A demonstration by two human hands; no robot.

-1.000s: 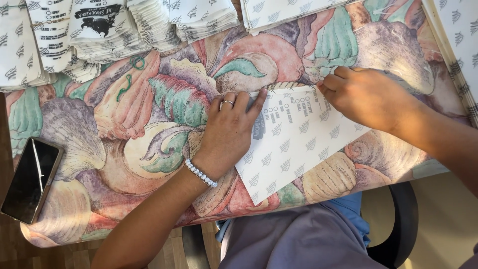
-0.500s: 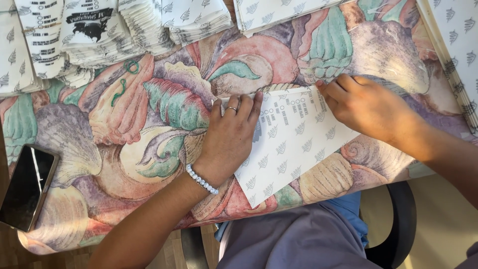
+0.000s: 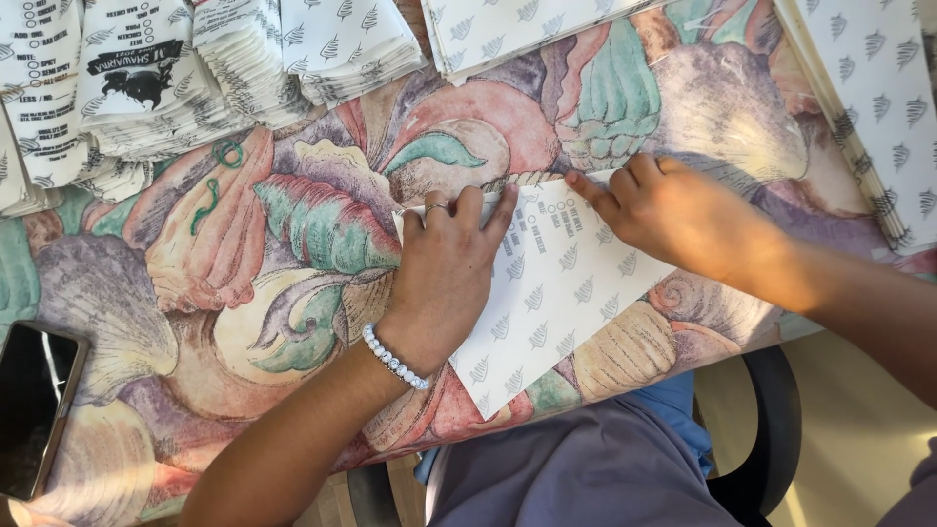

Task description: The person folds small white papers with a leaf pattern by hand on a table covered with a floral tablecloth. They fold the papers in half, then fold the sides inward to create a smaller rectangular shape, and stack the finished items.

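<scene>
A white paper sheet [image 3: 561, 293] printed with small grey leaf marks lies tilted on the table's shell-patterned cloth [image 3: 293, 224], hanging a little over the near edge. My left hand [image 3: 444, 278], with a ring and a white bead bracelet, presses flat on the sheet's left part, fingers along its top edge. My right hand [image 3: 673, 215] rests on the upper right part, its fingertips pinching or pressing the folded top edge. Neither hand lifts the sheet.
Stacks of folded white paper bags [image 3: 166, 78] fill the far left. More leaf-printed sheets lie at the top [image 3: 527, 29] and in a pile at the right [image 3: 878, 107]. A dark phone [image 3: 29, 410] sits at the left edge. Two green rubber bands [image 3: 226, 153] lie near the bags.
Both hands have slid slightly along the sheet's top edge, the left fingers now closer to the right fingertips. The sheet has stayed roughly in place.
</scene>
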